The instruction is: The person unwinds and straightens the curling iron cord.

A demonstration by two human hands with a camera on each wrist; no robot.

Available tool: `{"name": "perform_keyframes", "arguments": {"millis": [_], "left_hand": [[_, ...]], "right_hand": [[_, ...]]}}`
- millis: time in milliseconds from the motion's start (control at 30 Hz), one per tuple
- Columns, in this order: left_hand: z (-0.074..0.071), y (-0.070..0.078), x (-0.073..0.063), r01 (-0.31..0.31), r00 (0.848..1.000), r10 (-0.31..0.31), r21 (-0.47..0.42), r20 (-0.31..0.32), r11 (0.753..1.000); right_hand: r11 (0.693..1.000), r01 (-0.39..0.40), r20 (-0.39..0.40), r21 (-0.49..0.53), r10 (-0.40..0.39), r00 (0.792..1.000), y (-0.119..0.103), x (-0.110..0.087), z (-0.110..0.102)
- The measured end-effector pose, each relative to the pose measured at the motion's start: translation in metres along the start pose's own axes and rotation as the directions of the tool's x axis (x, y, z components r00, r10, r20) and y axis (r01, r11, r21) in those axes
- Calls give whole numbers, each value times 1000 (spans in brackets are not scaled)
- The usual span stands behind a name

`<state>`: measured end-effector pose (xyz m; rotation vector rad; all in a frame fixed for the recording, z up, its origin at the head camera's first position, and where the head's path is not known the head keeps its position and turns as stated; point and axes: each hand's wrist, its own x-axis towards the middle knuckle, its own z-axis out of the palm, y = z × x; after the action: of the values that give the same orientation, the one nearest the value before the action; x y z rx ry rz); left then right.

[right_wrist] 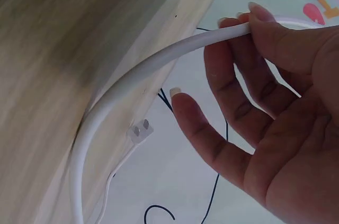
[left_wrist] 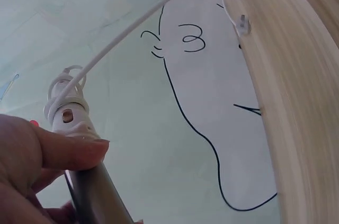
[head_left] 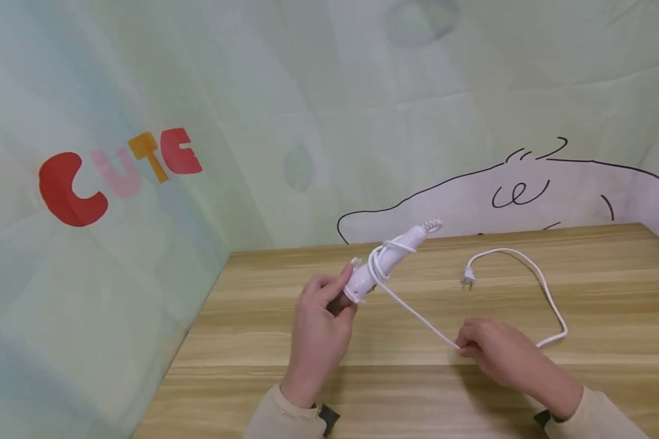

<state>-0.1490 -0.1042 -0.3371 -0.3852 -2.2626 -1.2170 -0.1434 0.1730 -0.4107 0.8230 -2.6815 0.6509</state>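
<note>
My left hand (head_left: 321,332) grips a curling iron (head_left: 391,259) near its dark metal barrel (left_wrist: 100,195), with the white handle tilted up to the right. White cord (head_left: 412,311) is wound in a few turns around that handle. From the turns it runs taut to my right hand (head_left: 500,353), which pinches it between thumb and fingertips. In the right wrist view, the cord (right_wrist: 153,62) bends away from the pinch while the other fingers spread loosely. At the cord's end a two-pin plug (head_left: 468,276) lies on the table. My left palm hides part of the barrel.
The wooden table (head_left: 241,317) reaches back to a pale printed cloth (head_left: 307,91) with a line drawing. At the left, another side of the backdrop bears coloured letters (head_left: 74,189). The cord's free stretch (head_left: 546,286) curves across the table's right side.
</note>
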Motion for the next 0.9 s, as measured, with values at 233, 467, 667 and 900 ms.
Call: {"name": "perform_keyframes", "arguments": {"millis": [233, 467, 667, 900], "left_hand": [[6, -8, -6, -147, 989, 147, 231, 16, 962], [18, -9, -13, -257, 966, 257, 306, 41, 917], [31, -9, -23, -342, 939, 332, 324, 90, 882], [39, -5, -35, -376, 927, 336, 396, 169, 838]], "right_hand": [[998, -60, 55, -20, 61, 997, 1, 2, 1], [997, -42, -133, 62, 50, 990, -17, 6, 1], [942, 49, -371, 332, 82, 925, -47, 8, 3], [874, -57, -382, 483, 269, 884, -68, 7, 2]]}}
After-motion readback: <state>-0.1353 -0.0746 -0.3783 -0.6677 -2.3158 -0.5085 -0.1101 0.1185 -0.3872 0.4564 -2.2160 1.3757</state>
